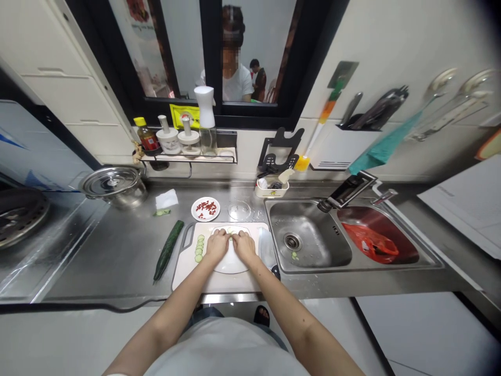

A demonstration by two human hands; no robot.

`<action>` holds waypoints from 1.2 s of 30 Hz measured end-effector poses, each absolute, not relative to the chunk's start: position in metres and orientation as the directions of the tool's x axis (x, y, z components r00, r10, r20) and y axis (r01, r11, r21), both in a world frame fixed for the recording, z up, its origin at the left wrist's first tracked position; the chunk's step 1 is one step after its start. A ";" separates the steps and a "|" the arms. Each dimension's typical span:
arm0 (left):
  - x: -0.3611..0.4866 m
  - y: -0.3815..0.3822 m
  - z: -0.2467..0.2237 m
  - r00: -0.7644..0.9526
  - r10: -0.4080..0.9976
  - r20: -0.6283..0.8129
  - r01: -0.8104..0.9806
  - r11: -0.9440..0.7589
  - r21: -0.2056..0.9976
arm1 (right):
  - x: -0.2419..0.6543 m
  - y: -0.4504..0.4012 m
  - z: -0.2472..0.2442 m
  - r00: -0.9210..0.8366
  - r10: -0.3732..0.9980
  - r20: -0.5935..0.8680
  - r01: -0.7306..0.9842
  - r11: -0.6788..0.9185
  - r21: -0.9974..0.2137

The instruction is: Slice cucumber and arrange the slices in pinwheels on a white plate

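Over a white plate (230, 263) on the cutting board (186, 279), my left hand (218, 244) and my right hand (243, 245) meet at the fingertips. Both are closed, pinching pale green cucumber slices (230, 237) near the plate's far side; my fingers hide most of them. To the left on the board lies an overlapping row of cucumber slices (199, 248). A knife (266, 248) rests along the board's right edge, its black handle toward me. Left of the board is a long dark green cucumber (168, 251). Behind it, a small white dish (205, 209) holds chopped red pieces.
On the right is a double sink (313, 235) with a faucet (346, 192) and a red plastic bag (370, 243). A lidded steel pot (117, 185) stands at the back left. Seasoning jars (190, 142) line a wall shelf. Window glass shows people.
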State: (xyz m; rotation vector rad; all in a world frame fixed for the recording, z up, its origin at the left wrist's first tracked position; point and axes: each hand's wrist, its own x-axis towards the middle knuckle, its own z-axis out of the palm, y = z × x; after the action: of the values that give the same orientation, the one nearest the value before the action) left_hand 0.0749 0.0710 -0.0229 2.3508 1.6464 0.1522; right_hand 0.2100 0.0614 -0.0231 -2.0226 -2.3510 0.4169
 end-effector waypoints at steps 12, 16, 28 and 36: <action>0.057 0.056 -0.036 0.067 0.995 0.078 0.833 -0.099 0.545 | 0.219 0.033 -0.021 -0.106 0.993 -0.056 0.947 0.084 -0.310; 0.044 0.044 -0.043 0.002 0.993 0.119 0.791 -0.074 0.607 | 0.218 0.020 -0.019 -0.090 0.996 -0.019 0.934 0.078 -0.347; 0.012 0.014 -0.050 -0.041 0.987 0.152 0.762 -0.068 0.643 | 0.208 -0.009 -0.021 -0.157 0.985 0.067 0.898 0.171 -0.405; -0.004 0.000 -0.047 -0.075 0.991 0.108 0.777 -0.010 0.630 | 0.207 -0.022 -0.020 -0.146 0.989 0.016 0.900 0.140 -0.412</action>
State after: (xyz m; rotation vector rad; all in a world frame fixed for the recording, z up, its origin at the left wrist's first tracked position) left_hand -0.0042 0.0003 -0.0469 1.8334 1.9030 0.7892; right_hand 0.2073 -0.0217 -0.0202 -1.8377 -2.1369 0.4448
